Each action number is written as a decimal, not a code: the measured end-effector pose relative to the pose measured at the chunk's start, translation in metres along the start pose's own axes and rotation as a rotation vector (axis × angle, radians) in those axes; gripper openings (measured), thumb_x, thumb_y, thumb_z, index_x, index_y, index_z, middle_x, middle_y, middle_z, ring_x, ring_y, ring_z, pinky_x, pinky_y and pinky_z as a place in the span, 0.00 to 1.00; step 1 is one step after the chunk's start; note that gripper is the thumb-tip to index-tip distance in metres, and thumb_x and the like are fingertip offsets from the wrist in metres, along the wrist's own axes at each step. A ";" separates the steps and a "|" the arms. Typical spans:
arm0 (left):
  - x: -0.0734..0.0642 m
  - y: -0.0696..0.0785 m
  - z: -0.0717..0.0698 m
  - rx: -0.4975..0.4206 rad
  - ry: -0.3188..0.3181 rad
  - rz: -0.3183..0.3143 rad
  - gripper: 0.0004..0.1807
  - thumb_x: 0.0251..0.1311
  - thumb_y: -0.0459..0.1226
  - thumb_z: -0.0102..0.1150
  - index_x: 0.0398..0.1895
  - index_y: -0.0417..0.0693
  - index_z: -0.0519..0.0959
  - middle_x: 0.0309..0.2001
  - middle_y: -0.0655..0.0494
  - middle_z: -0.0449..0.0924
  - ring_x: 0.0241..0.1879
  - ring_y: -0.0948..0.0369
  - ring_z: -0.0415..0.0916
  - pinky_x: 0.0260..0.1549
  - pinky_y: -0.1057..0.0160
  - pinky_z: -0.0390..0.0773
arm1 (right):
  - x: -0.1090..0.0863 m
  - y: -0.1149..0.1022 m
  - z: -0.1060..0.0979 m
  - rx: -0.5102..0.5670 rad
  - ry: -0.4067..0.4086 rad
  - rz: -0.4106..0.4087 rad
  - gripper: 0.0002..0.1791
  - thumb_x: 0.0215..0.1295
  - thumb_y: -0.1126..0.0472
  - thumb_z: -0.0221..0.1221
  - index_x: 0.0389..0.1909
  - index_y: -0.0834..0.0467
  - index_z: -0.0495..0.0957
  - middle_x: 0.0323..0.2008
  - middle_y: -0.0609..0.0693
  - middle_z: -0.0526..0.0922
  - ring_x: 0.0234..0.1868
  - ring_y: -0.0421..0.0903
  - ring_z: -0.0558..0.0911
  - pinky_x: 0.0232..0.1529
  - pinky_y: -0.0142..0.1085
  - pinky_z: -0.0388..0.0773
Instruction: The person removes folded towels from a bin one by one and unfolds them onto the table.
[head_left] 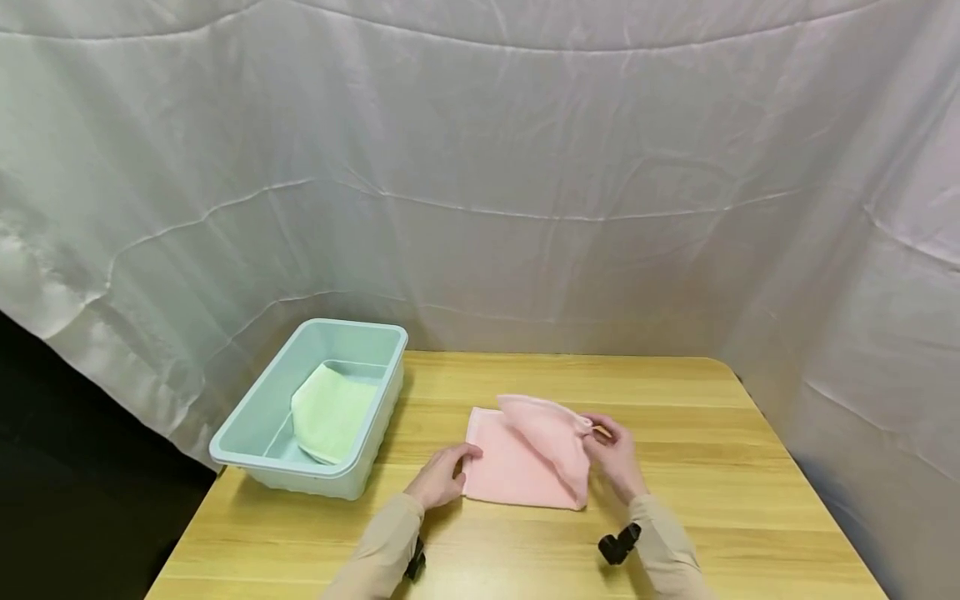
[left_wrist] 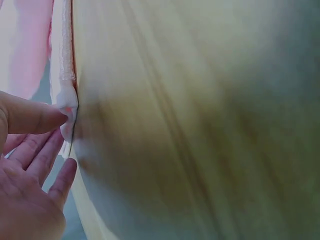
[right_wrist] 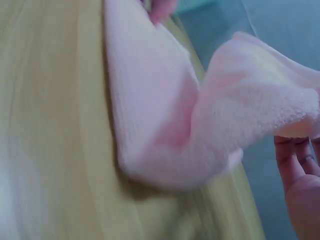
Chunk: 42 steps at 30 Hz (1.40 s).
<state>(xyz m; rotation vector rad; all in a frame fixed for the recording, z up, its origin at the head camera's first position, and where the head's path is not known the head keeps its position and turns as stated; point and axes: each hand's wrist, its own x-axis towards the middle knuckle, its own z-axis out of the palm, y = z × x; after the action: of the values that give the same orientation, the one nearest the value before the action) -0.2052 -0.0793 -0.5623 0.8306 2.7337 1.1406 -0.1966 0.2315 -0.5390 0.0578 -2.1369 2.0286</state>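
Note:
A pink towel lies on the wooden table, with its right part lifted and folded back over the rest. My right hand pinches the raised corner at the right; in the right wrist view the cloth curves up from the table towards that hand. At the towel's left edge is my left hand. The left wrist view shows its thumb and fingers pinching the pale hem.
On the left of the table stands a light blue plastic basin. A folded pale green towel lies inside it. Grey curtains hang behind the table and along its right side. Each wrist wears a small black device.

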 end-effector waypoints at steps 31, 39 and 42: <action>-0.002 -0.001 -0.006 0.070 0.009 0.018 0.21 0.53 0.19 0.59 0.52 0.38 0.79 0.51 0.45 0.84 0.55 0.46 0.80 0.59 0.45 0.77 | -0.025 0.007 -0.043 -0.092 0.345 0.118 0.15 0.64 0.76 0.53 0.52 0.70 0.76 0.27 0.39 0.76 0.17 0.32 0.74 0.15 0.26 0.71; -0.001 -0.002 -0.005 0.012 0.026 0.028 0.28 0.50 0.17 0.56 0.58 0.35 0.74 0.50 0.45 0.84 0.56 0.45 0.79 0.61 0.42 0.75 | -0.020 0.019 -0.008 -0.227 0.111 0.179 0.18 0.63 0.72 0.57 0.54 0.66 0.76 0.29 0.49 0.80 0.22 0.34 0.75 0.26 0.28 0.75; -0.002 -0.003 -0.004 -0.024 0.036 0.026 0.34 0.47 0.15 0.54 0.63 0.34 0.70 0.50 0.44 0.84 0.57 0.44 0.78 0.62 0.40 0.73 | -0.020 0.021 0.000 -0.290 0.111 0.184 0.17 0.62 0.71 0.58 0.53 0.65 0.78 0.31 0.52 0.83 0.26 0.32 0.75 0.32 0.25 0.73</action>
<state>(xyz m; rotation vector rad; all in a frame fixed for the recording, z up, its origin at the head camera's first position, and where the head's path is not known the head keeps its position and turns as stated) -0.2060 -0.0846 -0.5624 0.8534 2.7399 1.2022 -0.1807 0.2310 -0.5627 -0.2963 -2.4148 1.7389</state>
